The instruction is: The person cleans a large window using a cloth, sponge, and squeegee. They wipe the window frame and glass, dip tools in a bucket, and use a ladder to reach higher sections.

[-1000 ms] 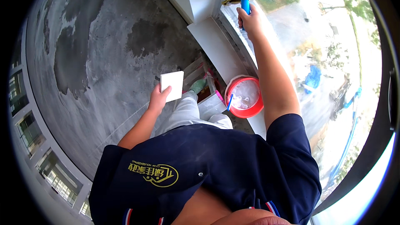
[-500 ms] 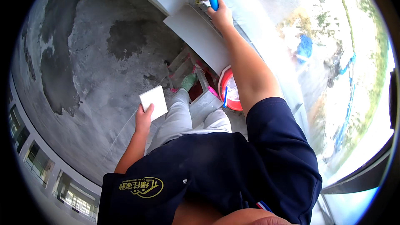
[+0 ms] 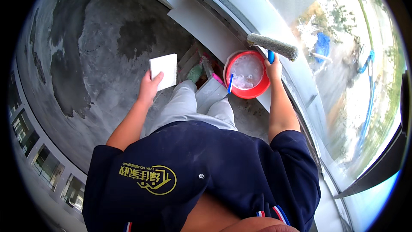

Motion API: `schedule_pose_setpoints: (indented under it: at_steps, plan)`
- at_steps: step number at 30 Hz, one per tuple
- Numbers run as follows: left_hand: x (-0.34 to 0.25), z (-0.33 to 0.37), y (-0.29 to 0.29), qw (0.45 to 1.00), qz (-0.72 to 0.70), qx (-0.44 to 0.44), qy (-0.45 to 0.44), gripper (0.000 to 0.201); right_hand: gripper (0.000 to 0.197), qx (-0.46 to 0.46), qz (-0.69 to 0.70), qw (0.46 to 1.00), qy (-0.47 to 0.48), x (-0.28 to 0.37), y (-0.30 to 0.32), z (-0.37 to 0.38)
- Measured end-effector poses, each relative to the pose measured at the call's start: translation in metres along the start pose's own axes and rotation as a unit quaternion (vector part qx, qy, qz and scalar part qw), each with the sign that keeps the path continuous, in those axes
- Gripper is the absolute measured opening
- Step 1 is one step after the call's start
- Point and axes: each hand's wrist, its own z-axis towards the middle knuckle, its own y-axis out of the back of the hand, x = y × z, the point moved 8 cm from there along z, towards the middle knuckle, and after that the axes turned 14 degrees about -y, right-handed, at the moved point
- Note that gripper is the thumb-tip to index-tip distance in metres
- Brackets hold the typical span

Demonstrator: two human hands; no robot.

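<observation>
My right hand [image 3: 274, 68] is closed round the blue handle of a window washer [image 3: 272, 46] with a grey fuzzy sleeve. The washer is held in front of the window glass, just beside a red bucket [image 3: 262, 87] of sudsy water. A blue-handled tool [image 3: 231, 84] leans at the bucket's near left rim; its other end cannot be made out. On the left, my left hand [image 3: 150, 87] grips a flat white rectangular block [image 3: 164, 71], which looks like a sponge, thumb on its face and fingers behind it.
I stand on a stepladder [image 3: 209, 95] above a grey concrete floor [image 3: 103, 51] with dark wet patches. A white ledge [image 3: 206, 25] runs along the window frame [image 3: 223, 4]. Beyond the glass, the ground outside shows far below.
My right hand has brought the washer down from the upper window corner toward me, beside the bucket. The bucket now shows fully. My left hand, still holding the white block, has risen slightly.
</observation>
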Motion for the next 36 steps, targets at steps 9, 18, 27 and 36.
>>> schedule_pose_setpoints:
  at_steps: [9,18,27,36]
  plan:
    - [-0.001,-0.017,-0.104,0.992,0.066,0.105,-0.021,0.038,0.033,-0.094,-0.050,0.993,-0.057,-0.267,0.121,-0.039]
    - [0.017,-0.035,-0.205,0.981,0.096,0.167,-0.017,0.045,0.042,-0.190,-0.174,0.925,-0.281,-0.469,0.210,-0.090]
    - [0.015,-0.037,-0.218,0.986,0.040,0.161,-0.003,0.047,0.043,-0.120,-0.065,0.965,-0.224,-0.378,0.145,-0.142]
    - [0.024,-0.016,-0.218,0.987,-0.109,0.117,0.023,0.040,0.044,0.122,0.004,0.983,-0.135,-0.215,-0.037,-0.094]
